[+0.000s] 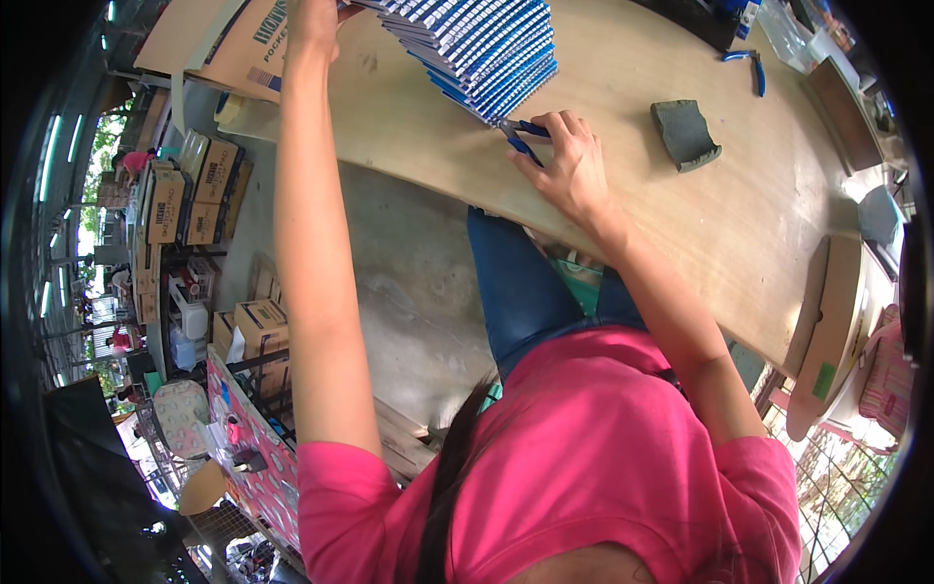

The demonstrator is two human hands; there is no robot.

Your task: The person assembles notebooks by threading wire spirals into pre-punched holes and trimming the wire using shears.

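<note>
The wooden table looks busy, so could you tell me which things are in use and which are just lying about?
In use:
- stack of blue booklets, reached by the left hand
- blue-handled pliers, under the right hand

Lying about:
- grey pad
- second blue-handled pliers
- cardboard boxes on the floor
- wooden table

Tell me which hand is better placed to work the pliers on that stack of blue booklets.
Right. The right hand already grips the blue-handled pliers, their tip at the near edge of the stack of blue booklets. The left hand reaches up to the stack's far side, apart from the tool.
</note>
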